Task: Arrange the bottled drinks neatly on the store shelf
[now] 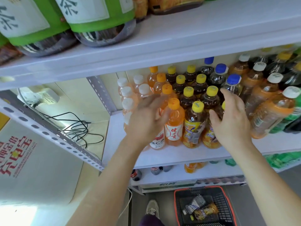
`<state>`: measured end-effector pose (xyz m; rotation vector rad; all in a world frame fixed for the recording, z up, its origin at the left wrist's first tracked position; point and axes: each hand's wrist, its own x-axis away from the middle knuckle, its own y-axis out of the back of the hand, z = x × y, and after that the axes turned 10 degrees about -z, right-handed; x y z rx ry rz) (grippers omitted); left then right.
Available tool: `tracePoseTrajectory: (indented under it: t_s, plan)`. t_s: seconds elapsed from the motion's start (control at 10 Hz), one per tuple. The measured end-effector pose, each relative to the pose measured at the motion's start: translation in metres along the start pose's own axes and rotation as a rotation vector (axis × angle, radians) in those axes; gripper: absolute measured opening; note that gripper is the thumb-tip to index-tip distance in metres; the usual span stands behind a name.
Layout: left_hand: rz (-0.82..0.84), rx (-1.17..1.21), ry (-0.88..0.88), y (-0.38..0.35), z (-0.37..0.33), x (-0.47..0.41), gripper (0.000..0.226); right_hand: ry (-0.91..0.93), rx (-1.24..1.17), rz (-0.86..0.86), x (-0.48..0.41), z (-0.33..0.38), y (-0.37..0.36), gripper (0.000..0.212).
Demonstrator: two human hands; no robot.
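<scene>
Rows of bottled drinks stand on the white middle shelf (162,157). At the front are an orange-capped orange drink (175,126) and a yellow-capped iced tea bottle (194,126). My left hand (146,118) is spread with loose fingers in front of the pink white-capped bottles (128,101), its fingertips by the orange drink's neck. My right hand (231,119) is spread over a second front iced tea bottle (210,137), thumb against its shoulder. Neither hand grips a bottle.
Larger orange-labelled tea bottles (268,115) lean at the right. Big green-labelled bottles (97,18) sit on the shelf above. A red basket (176,209) with several bottles stands on the floor below. Black cables (78,128) lie left of the shelf post.
</scene>
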<state>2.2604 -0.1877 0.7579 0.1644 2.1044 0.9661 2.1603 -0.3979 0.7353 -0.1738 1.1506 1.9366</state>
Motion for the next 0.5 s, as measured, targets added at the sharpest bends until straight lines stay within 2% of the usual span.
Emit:
tracePoseTrajectory:
  t_s: [0.1, 0.2, 0.3, 0.4, 0.5]
  plan:
    - [0.192, -0.149, 0.017, -0.015, -0.014, 0.006, 0.072, -0.005, -0.004, 0.017, -0.004, -0.006, 0.0, 0.052]
    - [0.181, -0.175, 0.026, -0.022, -0.014, 0.005, 0.078, 0.041, -0.041, 0.058, -0.006, -0.015, 0.002, 0.042]
    - [0.18, -0.161, 0.039, -0.023, -0.012, 0.005, 0.079, 0.064, -0.109, 0.114, -0.011, -0.023, 0.008, 0.042]
    - [0.194, -0.175, 0.055, -0.023, -0.019, 0.003, 0.08, 0.09, -0.168, 0.202, -0.013, -0.027, 0.01, 0.05]
    - [0.101, -0.128, 0.071, -0.008, -0.034, 0.013, 0.08, 0.079, -0.2, 0.261, -0.011, -0.03, 0.025, 0.064]
